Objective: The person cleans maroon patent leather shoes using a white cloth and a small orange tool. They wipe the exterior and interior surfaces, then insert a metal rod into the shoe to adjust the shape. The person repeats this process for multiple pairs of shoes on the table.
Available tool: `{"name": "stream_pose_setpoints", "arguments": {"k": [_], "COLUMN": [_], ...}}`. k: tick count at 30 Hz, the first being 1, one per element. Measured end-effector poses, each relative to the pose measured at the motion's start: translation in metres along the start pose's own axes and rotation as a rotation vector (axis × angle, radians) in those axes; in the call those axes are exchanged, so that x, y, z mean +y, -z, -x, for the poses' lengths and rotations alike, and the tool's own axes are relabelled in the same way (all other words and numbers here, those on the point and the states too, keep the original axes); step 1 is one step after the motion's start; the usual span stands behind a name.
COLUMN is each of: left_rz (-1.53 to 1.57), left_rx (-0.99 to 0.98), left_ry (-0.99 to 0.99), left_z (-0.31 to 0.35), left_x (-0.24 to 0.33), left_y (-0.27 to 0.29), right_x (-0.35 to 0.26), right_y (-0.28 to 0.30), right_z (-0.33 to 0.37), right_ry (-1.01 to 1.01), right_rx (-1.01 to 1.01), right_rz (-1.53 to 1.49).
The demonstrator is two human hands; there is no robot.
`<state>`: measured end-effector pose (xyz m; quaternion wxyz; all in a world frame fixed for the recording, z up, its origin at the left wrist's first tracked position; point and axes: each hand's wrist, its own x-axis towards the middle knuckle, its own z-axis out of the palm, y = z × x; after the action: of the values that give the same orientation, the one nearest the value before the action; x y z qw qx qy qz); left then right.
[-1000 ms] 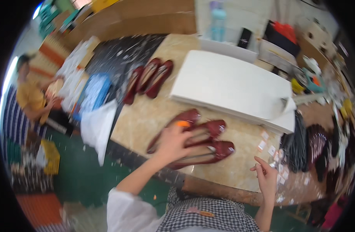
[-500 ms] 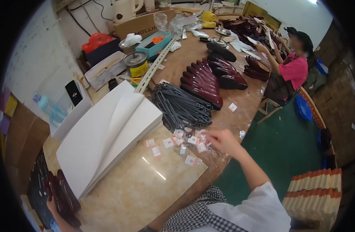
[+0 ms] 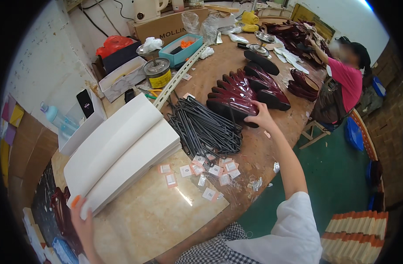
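Right grip (image 3: 261, 116) arches, thumb apart from fingers, at the near end of the glossy burgundy flats (image 3: 236, 92) on the counter (image 3: 201, 81), right of the white paper stack (image 3: 135, 160); whether it has closed, I cannot tell. Left grip (image 3: 81, 220) is at that stack's near corner, its closure likewise unclear. These flats look light, semi-stiff and slippery; best take 1 by its heel.

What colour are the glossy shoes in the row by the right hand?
The glossy shoes are dark burgundy red, clearest in the head view.
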<state>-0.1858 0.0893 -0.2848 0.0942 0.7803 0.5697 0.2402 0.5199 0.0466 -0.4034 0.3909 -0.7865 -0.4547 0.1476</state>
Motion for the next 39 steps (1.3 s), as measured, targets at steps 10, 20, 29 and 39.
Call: {"name": "stream_pose_setpoints", "arguments": {"k": [10, 20, 29, 39], "left_rz": [1.517, 1.350, 0.534, -0.098], "left_rx": [-0.736, 0.119, 0.256, 0.379], "left_ry": [0.216, 0.254, 0.583, -0.128], "left_z": [0.035, 0.107, 0.174, 0.001], "left_x": [0.210, 0.166, 0.064, 0.070], "left_y": [-0.146, -0.136, -0.124, -0.065], "right_x": [-0.203, -0.271, -0.261, -0.216], "right_y": [-0.020, -0.107, -0.186, -0.151], "right_z": [0.159, 0.274, 0.296, 0.289], "right_ry": [0.504, 0.790, 0.728, 0.980], "right_rx": [0.528, -0.228, -0.684, -0.725], "right_rz": [0.142, -0.181, 0.034, 0.535]}}
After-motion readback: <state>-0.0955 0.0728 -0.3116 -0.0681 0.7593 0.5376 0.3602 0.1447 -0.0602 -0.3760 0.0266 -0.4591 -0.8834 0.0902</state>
